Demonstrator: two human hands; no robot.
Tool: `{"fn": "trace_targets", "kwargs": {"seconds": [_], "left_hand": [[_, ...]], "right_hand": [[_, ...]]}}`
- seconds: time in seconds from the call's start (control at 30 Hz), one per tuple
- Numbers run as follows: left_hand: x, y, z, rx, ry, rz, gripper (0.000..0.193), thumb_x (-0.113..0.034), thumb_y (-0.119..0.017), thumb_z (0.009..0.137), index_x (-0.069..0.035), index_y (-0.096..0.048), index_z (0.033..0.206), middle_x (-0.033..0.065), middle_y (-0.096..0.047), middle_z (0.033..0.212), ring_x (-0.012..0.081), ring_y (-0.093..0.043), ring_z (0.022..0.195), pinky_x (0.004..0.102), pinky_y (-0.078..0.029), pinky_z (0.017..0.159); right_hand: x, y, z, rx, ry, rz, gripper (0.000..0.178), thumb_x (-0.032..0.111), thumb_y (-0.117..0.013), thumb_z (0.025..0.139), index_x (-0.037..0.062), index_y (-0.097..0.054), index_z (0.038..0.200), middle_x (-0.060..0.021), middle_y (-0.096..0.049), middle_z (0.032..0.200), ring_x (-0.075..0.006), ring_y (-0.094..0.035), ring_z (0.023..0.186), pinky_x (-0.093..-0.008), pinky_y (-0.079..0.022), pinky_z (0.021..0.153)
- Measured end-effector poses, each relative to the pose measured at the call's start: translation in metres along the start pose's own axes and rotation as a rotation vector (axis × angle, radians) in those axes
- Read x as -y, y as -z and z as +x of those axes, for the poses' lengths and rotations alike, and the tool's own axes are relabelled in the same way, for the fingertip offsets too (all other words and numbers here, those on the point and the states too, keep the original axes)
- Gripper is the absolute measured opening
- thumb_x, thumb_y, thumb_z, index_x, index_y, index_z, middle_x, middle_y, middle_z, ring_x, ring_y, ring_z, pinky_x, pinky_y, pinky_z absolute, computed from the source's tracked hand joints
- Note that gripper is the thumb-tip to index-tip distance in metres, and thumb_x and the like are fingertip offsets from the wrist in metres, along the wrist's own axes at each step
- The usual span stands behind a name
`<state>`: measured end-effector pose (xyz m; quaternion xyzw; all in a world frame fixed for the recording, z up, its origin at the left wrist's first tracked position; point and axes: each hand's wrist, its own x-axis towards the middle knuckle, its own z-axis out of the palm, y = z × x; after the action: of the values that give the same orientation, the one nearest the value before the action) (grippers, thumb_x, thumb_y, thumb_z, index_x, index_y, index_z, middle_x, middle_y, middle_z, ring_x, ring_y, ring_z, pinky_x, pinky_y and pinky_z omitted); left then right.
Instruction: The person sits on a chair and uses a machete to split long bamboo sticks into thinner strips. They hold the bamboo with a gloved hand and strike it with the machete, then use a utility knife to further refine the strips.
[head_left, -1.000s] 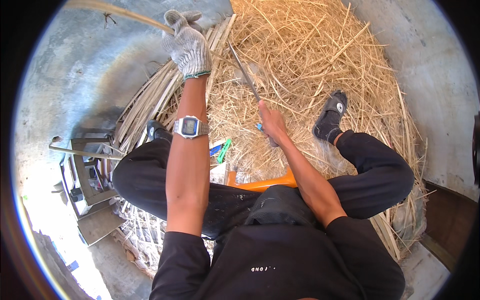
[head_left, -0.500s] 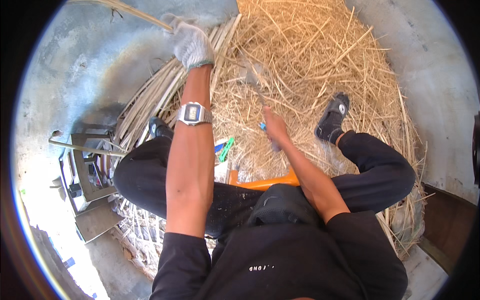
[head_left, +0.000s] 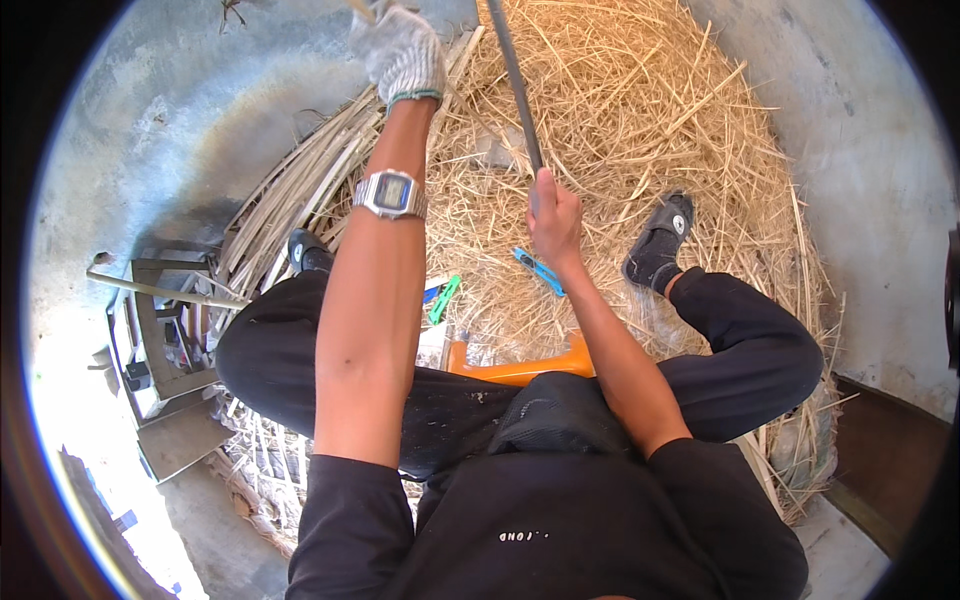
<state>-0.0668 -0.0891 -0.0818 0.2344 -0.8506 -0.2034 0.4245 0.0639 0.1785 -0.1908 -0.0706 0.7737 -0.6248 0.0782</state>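
Note:
Stretched out to the far left, my left hand (head_left: 400,55), in a white knitted glove, is closed around a bamboo strip (head_left: 361,9). Only a short bit of that strip shows before the top edge cuts it off. My bare right hand (head_left: 556,225) grips the handle of a long-bladed knife (head_left: 515,80). Its dark, narrow blade points away from me, and its tip is out of view. On the shavings near my right wrist lies a light-blue utility knife (head_left: 540,272). A green utility knife (head_left: 444,300) rests beside my left forearm.
Pale shavings (head_left: 630,110) cover the floor between my legs and beyond. Long split strips (head_left: 300,190) lie along the left wall. An orange frame-like piece (head_left: 525,373) sits close before my lap. At the left stands a wooden-framed box (head_left: 165,340); curved concrete walls (head_left: 840,130) close in both sides.
My right hand has swung the knife up and away, uncovering the light-blue utility knife. My left hand has moved slightly farther away and right, taking most of the bamboo strip out of view.

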Motion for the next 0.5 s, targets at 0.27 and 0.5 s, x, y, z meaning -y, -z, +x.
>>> {"fn": "trace_targets", "kwargs": {"seconds": [0.27,0.5], "left_hand": [[-0.048,-0.007,0.022,-0.228,0.232,-0.302,0.042,-0.030,-0.039,0.106,0.003,-0.063,0.115,0.0252,-0.067,0.101,0.0399,-0.064,0.094,0.0457,-0.049,0.079],[-0.119,0.005,-0.001,-0.048,0.398,-0.506,0.042,-0.038,-0.045,0.106,-0.002,-0.067,0.109,0.0176,-0.068,0.082,0.0305,-0.064,0.073,0.0427,-0.048,0.064]], "right_hand": [[-0.044,0.004,-0.024,0.150,-0.768,-0.048,0.072,0.068,-0.046,0.096,0.0056,-0.050,0.060,-0.0060,-0.048,0.054,-0.0194,-0.049,0.044,-0.0378,-0.038,0.041],[0.032,0.028,0.004,0.056,-0.225,0.283,0.069,0.071,-0.037,0.098,0.0134,-0.044,0.061,0.0022,-0.040,0.047,-0.0122,-0.039,0.036,-0.0289,-0.031,0.036]]}}
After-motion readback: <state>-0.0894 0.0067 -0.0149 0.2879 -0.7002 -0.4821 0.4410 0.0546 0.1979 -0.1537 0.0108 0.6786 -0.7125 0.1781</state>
